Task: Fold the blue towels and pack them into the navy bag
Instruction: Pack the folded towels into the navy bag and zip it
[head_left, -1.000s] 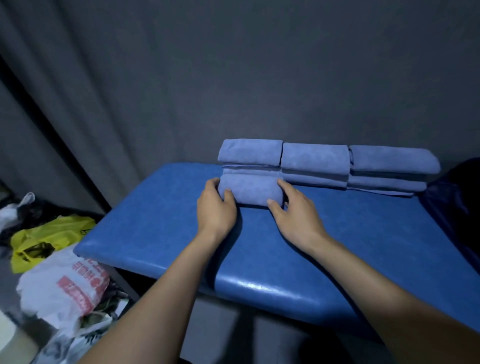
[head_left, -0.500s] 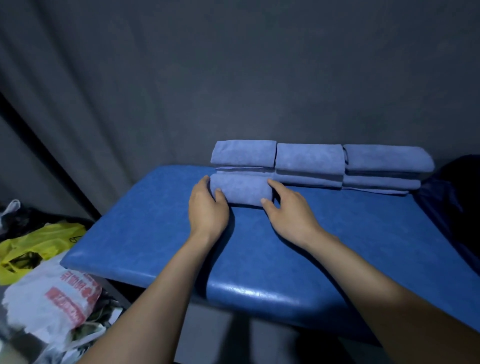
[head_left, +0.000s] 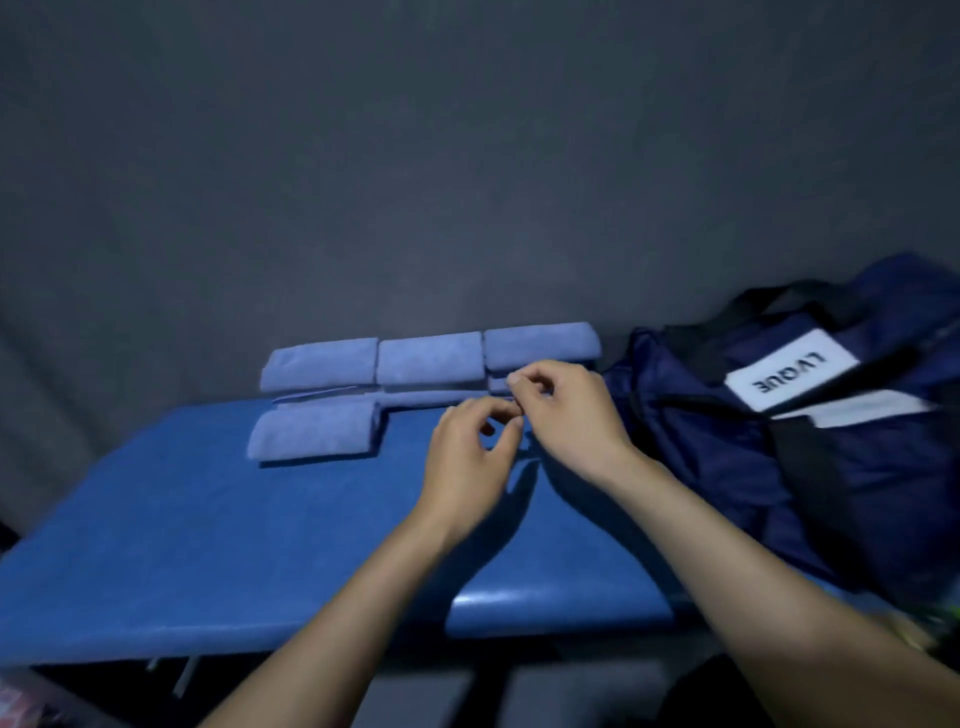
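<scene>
Above the middle of the blue padded table (head_left: 218, 545), we see the left hand (head_left: 470, 457) and the right hand (head_left: 566, 415) side by side, almost touching, both with fingers loosely curled and holding nothing that we can make out. Motion blur softens the fingertips, so we cannot tell whether the right hand's fingers touch cloth.

Just beyond the right hand lies a row of three folded blue towels (head_left: 428, 358), set end to end along the far edge of the table, resting on flatter blue cloth under them. Left of the left hand, a little apart, one more folded towel (head_left: 314, 434) lies alone, in front of the row's left end.

Right of the right hand, close by, the navy bag (head_left: 779, 452) slumps on the table's end, black straps over it and a white label (head_left: 789, 374) on top.
</scene>
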